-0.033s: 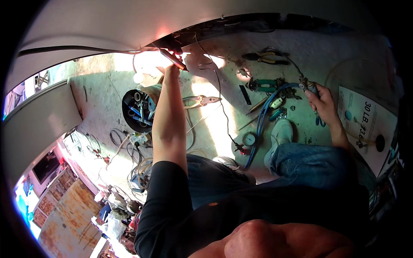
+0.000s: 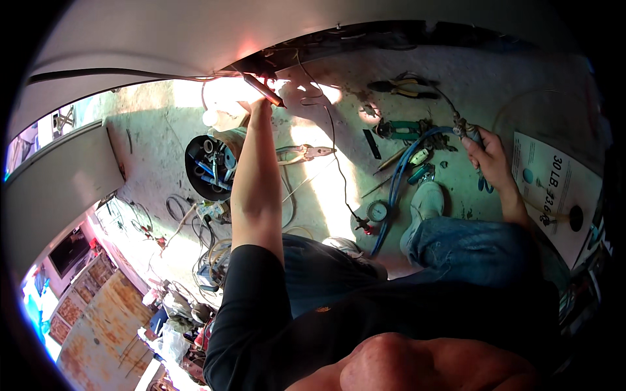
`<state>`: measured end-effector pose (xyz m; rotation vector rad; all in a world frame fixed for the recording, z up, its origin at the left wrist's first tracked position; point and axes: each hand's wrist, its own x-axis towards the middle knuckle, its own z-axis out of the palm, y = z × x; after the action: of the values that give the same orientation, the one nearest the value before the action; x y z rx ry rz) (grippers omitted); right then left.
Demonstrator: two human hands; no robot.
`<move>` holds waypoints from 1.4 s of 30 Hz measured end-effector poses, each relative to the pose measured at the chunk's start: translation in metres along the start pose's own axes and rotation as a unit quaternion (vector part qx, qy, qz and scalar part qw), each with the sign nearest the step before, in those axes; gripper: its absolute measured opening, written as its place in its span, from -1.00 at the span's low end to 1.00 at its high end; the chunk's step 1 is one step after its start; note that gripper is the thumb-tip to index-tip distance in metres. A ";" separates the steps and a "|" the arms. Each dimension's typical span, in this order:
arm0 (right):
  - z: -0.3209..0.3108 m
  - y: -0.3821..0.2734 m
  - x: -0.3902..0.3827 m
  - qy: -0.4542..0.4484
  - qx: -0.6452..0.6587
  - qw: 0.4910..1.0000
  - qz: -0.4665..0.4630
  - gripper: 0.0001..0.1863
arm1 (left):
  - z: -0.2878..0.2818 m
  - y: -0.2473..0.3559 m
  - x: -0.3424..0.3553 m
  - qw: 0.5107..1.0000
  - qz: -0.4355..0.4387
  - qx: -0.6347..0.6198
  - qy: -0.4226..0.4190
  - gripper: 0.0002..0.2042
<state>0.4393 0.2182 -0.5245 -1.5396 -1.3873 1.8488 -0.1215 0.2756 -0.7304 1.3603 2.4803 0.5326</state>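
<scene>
Beside the pale panel (image 2: 163, 39): a copper-coloured cylinder (image 2: 264, 90) sits at its dark lower edge, long axis slanting from upper left to lower right.
Left hand (image 2: 259, 104): reaches right up to the cylinder in strong glare; whether the fingers close on it, one cannot tell.
Right hand (image 2: 489, 156): wraps round the handle of a torch (image 2: 471, 134), well apart from the cylinder.
Torch neck (image 2: 447, 101): thin and curved, running up and leftward from the handle, its far end beside the yellow-and-black pliers (image 2: 404, 87).
Nearer to the cylinder: the left hand; from the right hand, the cylinder lies far to the left and higher in view.
Blue hoses (image 2: 395, 186): trail from the torch past a round gauge (image 2: 377, 210).
Floor between the hands: long-nosed pliers (image 2: 312, 152) and a thin dark cable (image 2: 333, 133).
</scene>
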 end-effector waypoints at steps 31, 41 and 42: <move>0.018 -0.004 0.010 -0.025 -0.027 0.999 0.010 -0.80 | 0.007 0.002 0.006 0.882 0.401 0.232 0.088 -0.57; 0.022 -0.001 0.012 -0.020 -0.012 1.000 0.017 -0.79 | 0.006 0.019 0.018 0.888 0.376 0.255 0.067 -0.50; 0.022 -0.001 0.011 -0.014 -0.007 1.000 0.020 -0.79 | 0.003 0.017 0.016 0.889 0.373 0.258 0.060 -0.50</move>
<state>0.4153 0.2173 -0.5314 -1.5646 -1.3942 1.8964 -0.1160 0.2986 -0.7260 2.5906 2.1851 0.0687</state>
